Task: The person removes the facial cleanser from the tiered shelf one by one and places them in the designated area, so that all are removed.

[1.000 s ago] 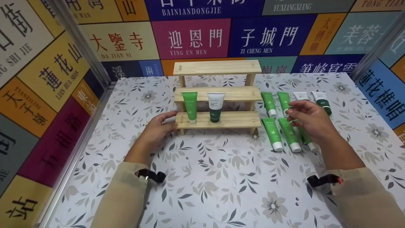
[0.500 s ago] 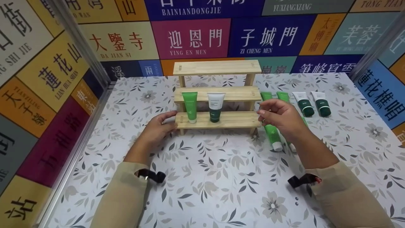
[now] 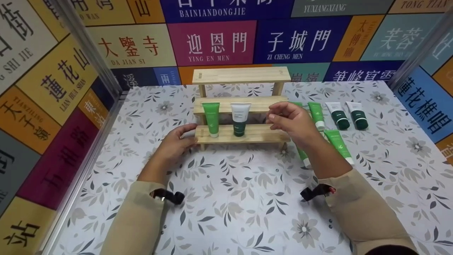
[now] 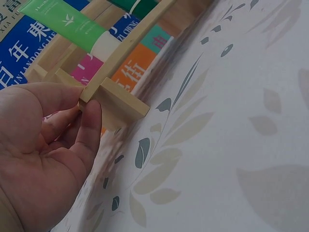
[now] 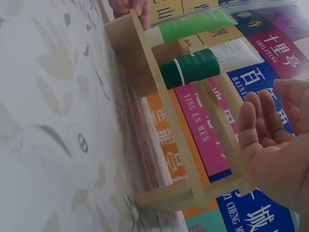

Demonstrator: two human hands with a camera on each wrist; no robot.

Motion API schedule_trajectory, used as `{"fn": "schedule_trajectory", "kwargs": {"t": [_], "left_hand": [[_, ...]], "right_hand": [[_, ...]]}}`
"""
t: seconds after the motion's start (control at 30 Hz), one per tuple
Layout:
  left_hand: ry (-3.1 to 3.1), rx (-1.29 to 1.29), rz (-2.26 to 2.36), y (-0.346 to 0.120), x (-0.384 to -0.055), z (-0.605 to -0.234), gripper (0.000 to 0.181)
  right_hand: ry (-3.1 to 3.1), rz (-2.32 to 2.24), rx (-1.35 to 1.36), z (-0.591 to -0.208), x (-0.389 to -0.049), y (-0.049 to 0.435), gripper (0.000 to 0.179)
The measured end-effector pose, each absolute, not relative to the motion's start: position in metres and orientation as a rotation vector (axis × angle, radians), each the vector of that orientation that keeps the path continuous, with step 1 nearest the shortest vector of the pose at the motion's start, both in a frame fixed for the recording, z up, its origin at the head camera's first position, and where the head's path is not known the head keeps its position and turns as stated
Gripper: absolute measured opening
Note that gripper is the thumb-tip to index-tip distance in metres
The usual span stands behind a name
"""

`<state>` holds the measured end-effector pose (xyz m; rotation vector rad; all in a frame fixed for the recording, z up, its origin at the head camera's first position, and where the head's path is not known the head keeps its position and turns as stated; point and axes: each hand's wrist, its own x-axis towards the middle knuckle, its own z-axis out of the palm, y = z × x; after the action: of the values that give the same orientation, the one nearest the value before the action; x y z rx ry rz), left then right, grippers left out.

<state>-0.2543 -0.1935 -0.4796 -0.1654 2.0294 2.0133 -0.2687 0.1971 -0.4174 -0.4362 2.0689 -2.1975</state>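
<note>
A three-tier wooden display shelf (image 3: 263,134) stands on the table; a green tube (image 3: 212,119) and a white tube with a dark green lower half (image 3: 239,118) stand cap-down on its lowest step. My left hand (image 3: 176,141) pinches the left end of that step between thumb and fingers, seen closely in the left wrist view. In front of the shelf's right part hovers my right hand (image 3: 292,122), fingers loosely bent, nothing in them. The right wrist view shows this hand (image 5: 277,140) beside the shelf's upper steps. It partly covers the green tubes behind.
Right of the shelf lie several more tubes: green ones, such as a green tube (image 3: 339,146) nearer the front, and two white and dark green tubes (image 3: 357,115) at the back. A floral cloth (image 3: 233,198) covers the table. Printed panels (image 3: 212,42) wall the back and sides.
My right hand has moved left from over the tubes to in front of the shelf's right part, still holding nothing. The left hand keeps its pinch on the shelf.
</note>
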Motion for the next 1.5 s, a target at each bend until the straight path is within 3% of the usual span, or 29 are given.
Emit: {"fn": "schedule_trajectory", "kwargs": {"t": [0.53,0.97,1.27,1.5], "left_hand": [[2.086,-0.091,1.985,-0.194,-0.255,-0.480,0.060],[2.075,-0.116,1.975,-0.194,-0.254,-0.479,0.059],[2.052,-0.135,1.998,-0.192,-0.253,-0.478,0.058],[2.056,-0.155,2.000,-0.192,-0.253,-0.479,0.056]], "right_hand": [[2.110,-2.195,-0.425,-0.405,-0.277,0.162,0.035],[2.088,-2.234,-0.401,-0.401,-0.280,0.147,0.027],[2.136,-2.180,-0.452,-0.409,-0.282,0.139,0.037],[2.152,-2.193,-0.421,-0.415,-0.280,0.132,0.027]]}}
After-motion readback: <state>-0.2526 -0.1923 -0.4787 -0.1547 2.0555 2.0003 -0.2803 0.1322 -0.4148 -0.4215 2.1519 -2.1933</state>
